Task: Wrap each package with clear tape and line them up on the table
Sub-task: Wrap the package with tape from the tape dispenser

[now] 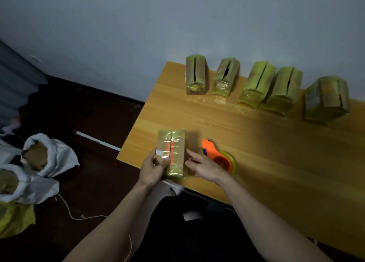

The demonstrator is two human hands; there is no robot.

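Left hand (153, 167) grips the sixth package (171, 153), right hand (205, 167) fingers straight against its side; five taped packages (256, 84) lined up, more waiting in floor sacks (49, 157).

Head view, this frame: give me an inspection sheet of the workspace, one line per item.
Surface: wooden table, set against a wall.
Job's things: five wrapped packages in a row along the far edge; a sixth package at the near edge; orange tape dispenser beside it.
Clutter: nothing seen on the table.
Grippers: left hand grips the sixth package; right hand with fingers straight, touching its side.
Cables: thin cord on the floor.
Surroundings: white sacks holding more packages on the dark floor, left.
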